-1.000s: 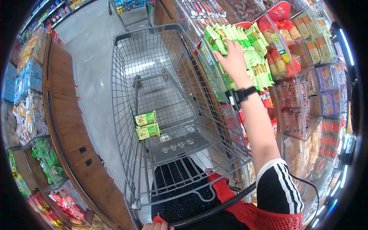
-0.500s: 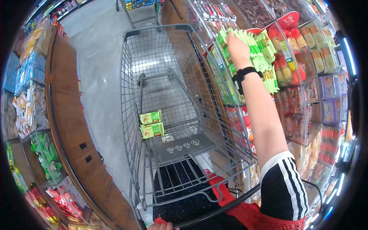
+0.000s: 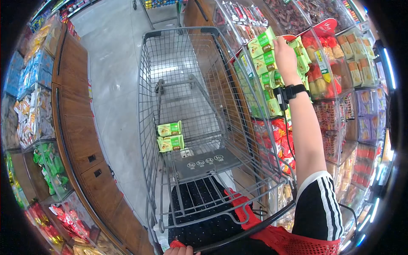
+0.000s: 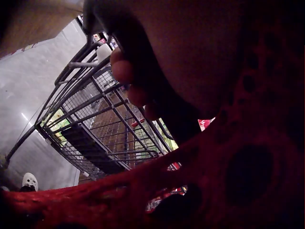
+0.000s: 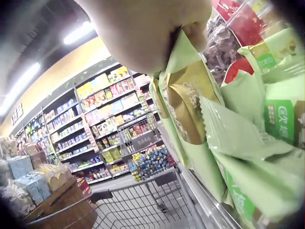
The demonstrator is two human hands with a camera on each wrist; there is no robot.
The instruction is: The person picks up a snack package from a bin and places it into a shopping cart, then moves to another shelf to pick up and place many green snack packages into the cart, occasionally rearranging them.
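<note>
My right hand [image 3: 286, 61] is at the bin on the right, over a row of light-green snack packets [image 3: 264, 63]. In the right wrist view its fingers pinch the top edge of a green snack packet [image 5: 193, 102] with a gold panel, which stands among others like it. Low in the head view, my left hand [image 3: 182, 250] grips the dark handle [image 3: 255, 229] of a grey shopping cart [image 3: 142, 106]; the left wrist view shows curled fingers [image 4: 138, 95] round that bar. Two green snack packets [image 3: 171, 143] lie in the cart near its child-seat flap [image 3: 206, 163].
Clear bins of red-wrapped snacks [image 3: 325, 63] and other sweets line the right side. Across the aisle floor [image 3: 112, 85], a wooden counter [image 3: 78, 127] carries more bagged goods. Another cart [image 3: 163, 19] stands ahead. Red mesh [image 3: 297, 244] hangs by my right sleeve.
My right hand has gone from reaching over the green packets to pinching one. Packets beside it now lean toward the cart, fronts showing. The left hand stays on the handle.
</note>
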